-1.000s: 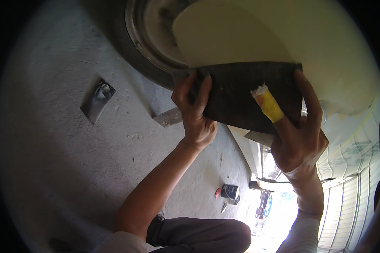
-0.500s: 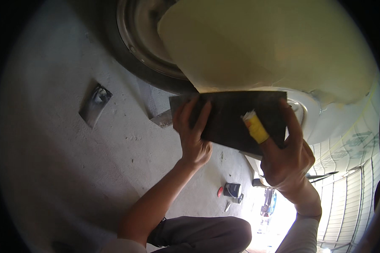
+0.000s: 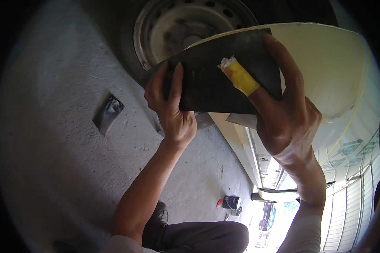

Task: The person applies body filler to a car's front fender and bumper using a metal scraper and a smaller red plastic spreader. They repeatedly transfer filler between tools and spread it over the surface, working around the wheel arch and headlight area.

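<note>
Hands grip a dark sheet (image 3: 211, 80) against the cream panel (image 3: 325, 67): left hand (image 3: 171, 114) fingers closed on its left edge, right hand (image 3: 283, 118), one finger yellow-taped, clamping the right edge, beside the wheel (image 3: 185, 25).

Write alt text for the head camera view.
Both hands, left hand and right hand, press a dark sanding sheet against a cream vehicle panel beside a steel wheel. Yellow tape wraps one right finger; a small can stands on the concrete floor.
</note>
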{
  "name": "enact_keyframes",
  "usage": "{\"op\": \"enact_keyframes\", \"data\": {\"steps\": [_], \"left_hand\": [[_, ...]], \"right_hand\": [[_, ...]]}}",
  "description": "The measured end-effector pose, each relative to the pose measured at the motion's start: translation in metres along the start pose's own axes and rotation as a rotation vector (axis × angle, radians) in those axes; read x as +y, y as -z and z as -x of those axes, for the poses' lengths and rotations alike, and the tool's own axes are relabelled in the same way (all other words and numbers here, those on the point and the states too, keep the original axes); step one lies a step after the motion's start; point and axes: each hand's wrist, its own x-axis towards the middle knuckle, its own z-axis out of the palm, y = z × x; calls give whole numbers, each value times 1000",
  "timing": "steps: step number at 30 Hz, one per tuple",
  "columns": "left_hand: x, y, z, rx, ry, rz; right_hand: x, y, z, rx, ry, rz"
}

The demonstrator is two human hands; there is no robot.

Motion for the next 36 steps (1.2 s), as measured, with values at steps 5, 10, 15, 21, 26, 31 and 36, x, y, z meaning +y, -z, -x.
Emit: {"op": "enact_keyframes", "data": {"steps": [5, 10, 15, 21, 26, 31, 36], "left_hand": [[-5, -4, -3, -12, 29, -10], [-11, -12, -1, -22, 37, 92], [-11, -26, 6, 14, 47, 209], [-10, -32, 30, -13, 69, 295], [-6, -37, 59, -84, 49, 175], [5, -48, 85, -57, 138, 263], [10, -46, 101, -133, 86, 190]], "right_hand": [[2, -4, -6, -22, -20, 25], [9, -9, -5, 23, 86, 92], [13, -13, 5, -15, 40, 135], [15, -7, 25, -29, 70, 22], [11, 2, 49, -86, 51, 8], [7, 6, 72, -121, 20, 12], [0, 14, 89, -176, -49, 8]]}}
